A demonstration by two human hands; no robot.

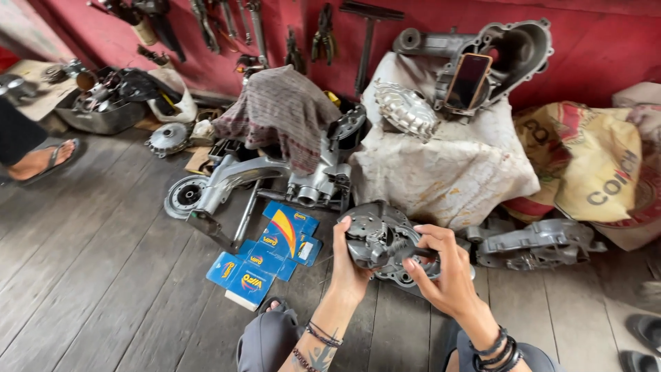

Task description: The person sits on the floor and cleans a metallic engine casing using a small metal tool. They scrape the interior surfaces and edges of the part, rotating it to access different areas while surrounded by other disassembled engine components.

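I hold a round grey metal engine part (377, 241) up over the plank floor (103, 275), just in front of my knees: my left hand (346, 265) is wrapped around its left rim, and my right hand (441, 272) pinches a small dark piece at its right side with curled fingers. Just left of it lie blue cardboard boxes (265, 255) (several, overlapping), beyond them an engine casing (303, 182) under a striped rag (282, 110), and a phone (468, 79) leans on the casing by the red wall (606, 48).
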